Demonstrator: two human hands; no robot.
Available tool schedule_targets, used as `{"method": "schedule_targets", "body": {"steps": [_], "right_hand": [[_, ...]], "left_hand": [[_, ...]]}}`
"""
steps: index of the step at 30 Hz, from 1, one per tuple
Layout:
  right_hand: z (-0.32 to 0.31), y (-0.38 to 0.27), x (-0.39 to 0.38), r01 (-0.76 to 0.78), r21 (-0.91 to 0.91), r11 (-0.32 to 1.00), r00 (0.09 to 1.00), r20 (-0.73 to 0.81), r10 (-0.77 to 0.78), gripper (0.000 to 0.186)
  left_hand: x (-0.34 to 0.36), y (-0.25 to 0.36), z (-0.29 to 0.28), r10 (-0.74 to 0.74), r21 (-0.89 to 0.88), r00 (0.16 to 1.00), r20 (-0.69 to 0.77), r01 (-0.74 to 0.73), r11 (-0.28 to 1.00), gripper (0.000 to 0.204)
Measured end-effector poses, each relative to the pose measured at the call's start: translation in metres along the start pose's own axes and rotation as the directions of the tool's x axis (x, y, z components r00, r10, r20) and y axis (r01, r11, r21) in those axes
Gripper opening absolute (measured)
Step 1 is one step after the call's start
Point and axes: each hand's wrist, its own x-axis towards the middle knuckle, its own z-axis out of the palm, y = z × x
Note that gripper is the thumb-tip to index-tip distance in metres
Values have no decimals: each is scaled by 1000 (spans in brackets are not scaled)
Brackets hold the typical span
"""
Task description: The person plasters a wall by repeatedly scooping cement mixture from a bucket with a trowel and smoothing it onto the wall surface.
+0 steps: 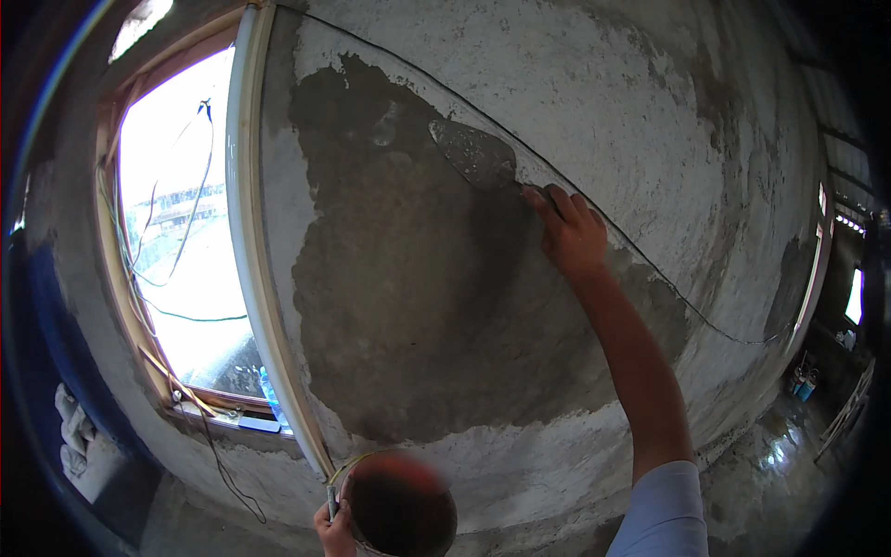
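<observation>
My right hand (pixel 571 232) reaches up, closed on the handle of a trowel (pixel 473 153), whose grey, speckled blade lies against the wall at the upper edge of a dark, damp plaster patch (pixel 390 306). A thin black cable (pixel 650 269) runs diagonally across the pale wall just beyond the blade. At the bottom, my left hand (pixel 336 524) grips a round container (pixel 399 511) at its left rim, with dark contents and a blurred reddish area near the top.
A wooden-framed window (pixel 172 241) with loose wires and a plastic bottle (pixel 270 395) is at left, beside a vertical white pipe (pixel 255 213). Pale sacks (pixel 74 432) lie lower left. Buckets (pixel 803 385) and leaning poles (pixel 845 408) stand at right on a wet floor (pixel 761 487).
</observation>
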Motion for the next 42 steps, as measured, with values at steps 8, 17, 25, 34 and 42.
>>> {"method": "schedule_targets", "body": {"steps": [8,17,25,34,42], "right_hand": [[-9,1,-27,-46,102,994,999,-18,48,66],[6,-5,-23,-87,112,990,996,-14,89,62],[-4,0,-12,-95,103,990,989,-106,106,63],[2,3,-43,-97,37,995,995,-31,98,64],[2,-3,-18,-124,32,992,990,-63,126,68]], "left_hand": [[-2,3,-15,-55,33,998,-23,56,998,28],[0,2,-15,3,38,999,-50,-1,999,29],[1,2,-10,-8,45,1000,-26,9,999,29],[-2,4,-15,-8,49,999,-36,10,999,31],[1,4,-7,-3,84,1000,-14,4,996,29]]}}
